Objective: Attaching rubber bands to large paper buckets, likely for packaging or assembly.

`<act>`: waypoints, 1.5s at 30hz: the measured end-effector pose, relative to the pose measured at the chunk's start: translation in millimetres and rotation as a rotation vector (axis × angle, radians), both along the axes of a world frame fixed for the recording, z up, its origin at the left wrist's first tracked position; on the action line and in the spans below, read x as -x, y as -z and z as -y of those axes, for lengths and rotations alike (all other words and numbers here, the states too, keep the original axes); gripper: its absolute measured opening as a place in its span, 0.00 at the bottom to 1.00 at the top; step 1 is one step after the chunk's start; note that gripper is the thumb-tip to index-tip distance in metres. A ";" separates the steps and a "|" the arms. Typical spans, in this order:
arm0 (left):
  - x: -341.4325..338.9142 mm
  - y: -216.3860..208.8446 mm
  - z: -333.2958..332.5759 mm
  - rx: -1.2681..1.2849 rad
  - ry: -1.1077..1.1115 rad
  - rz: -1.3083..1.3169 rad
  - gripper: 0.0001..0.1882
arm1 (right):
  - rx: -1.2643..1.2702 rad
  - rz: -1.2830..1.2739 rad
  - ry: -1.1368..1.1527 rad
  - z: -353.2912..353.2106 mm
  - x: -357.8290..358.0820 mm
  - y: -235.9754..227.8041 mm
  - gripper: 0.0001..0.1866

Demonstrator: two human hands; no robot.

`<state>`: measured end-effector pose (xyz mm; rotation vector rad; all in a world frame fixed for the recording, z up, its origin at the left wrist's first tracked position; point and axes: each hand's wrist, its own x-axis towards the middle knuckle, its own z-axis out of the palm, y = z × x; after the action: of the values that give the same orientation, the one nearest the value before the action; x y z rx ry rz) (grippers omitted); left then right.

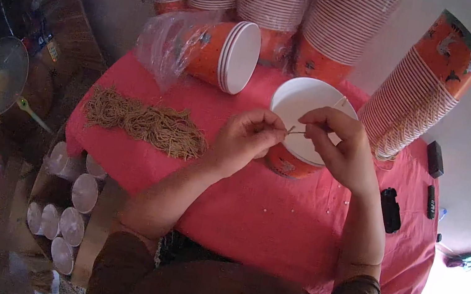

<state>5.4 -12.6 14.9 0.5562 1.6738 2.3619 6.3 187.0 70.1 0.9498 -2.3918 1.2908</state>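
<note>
Above the mouth of a white-lined orange paper bucket [290, 164], I hold a short piece of thin tan cord [296, 132] between both hands. My left hand [245, 137] pinches one end with thumb and forefinger, left of the bucket's rim. On the other end, the fingertips of my right hand [340, 145] are closed over the right part of the opening. Part of the bucket's inside is hidden by my right hand. Left of my left forearm lies a loose bundle of tan cords [145, 123] on the red tablecloth [249, 212].
Tall stacks of orange buckets [273, 2] in clear plastic stand behind; several nested buckets [240, 58] lie sideways. A leaning bucket stack [416, 84] rises at right, beside a black block [435, 159] and a black case [390, 210]. Lower left, a carton holds clear lidded containers [71, 225].
</note>
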 end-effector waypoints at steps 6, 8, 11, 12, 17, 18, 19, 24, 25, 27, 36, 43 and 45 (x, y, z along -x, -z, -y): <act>0.2 2.7 -1.1 -0.034 0.016 0.013 0.03 | -0.028 0.009 -0.036 2.2 -2.1 0.6 0.08; -0.6 2.3 -1.3 0.041 -0.018 -0.068 0.03 | -0.063 0.013 -0.035 2.8 -2.2 0.5 0.08; 1.0 6.4 -2.4 0.081 -0.058 -0.115 0.04 | -0.105 -0.046 -0.060 3.3 -1.7 -0.4 0.08; 1.4 7.1 -2.9 0.081 -0.058 -0.115 0.04 | -0.078 -0.020 -0.069 3.5 -2.0 -0.4 0.07; 2.4 8.0 -3.7 0.091 -0.076 -0.128 0.05 | -0.034 0.029 -0.103 3.7 -3.1 -1.9 0.05; 2.1 8.1 -3.1 0.092 -0.078 -0.128 0.05 | -0.055 -0.002 -0.092 4.0 -1.9 0.0 0.05; 1.6 7.9 -2.6 0.119 -0.085 -0.160 0.05 | -0.077 -0.032 -0.081 4.3 -1.0 1.1 0.05; 1.3 10.5 -5.9 0.136 -0.127 -0.252 0.05 | -0.120 -0.002 -0.058 2.3 -1.6 -2.4 0.04; 1.8 12.0 -8.2 0.102 -0.138 -0.250 0.05 | -0.127 -0.004 -0.047 1.6 -0.8 -1.6 0.04; 1.4 13.1 -8.7 0.061 -0.145 -0.250 0.05 | -0.148 -0.033 -0.040 0.6 -0.1 -0.1 0.04; 1.4 14.2 -8.3 0.075 -0.162 -0.232 0.05 | -0.173 -0.182 -0.028 -2.6 5.0 4.6 0.03; 5.0 14.6 -6.7 0.064 -0.097 -0.150 0.04 | -0.276 -0.278 -0.097 -7.1 8.8 -1.8 0.04; 6.2 13.3 -5.7 0.041 -0.068 -0.132 0.04 | -0.270 -0.264 -0.089 -10.1 10.3 -0.9 0.03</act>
<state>-0.9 -6.9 1.6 0.6712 1.8209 2.3788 -4.0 197.1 71.0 1.2291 -2.3717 0.8185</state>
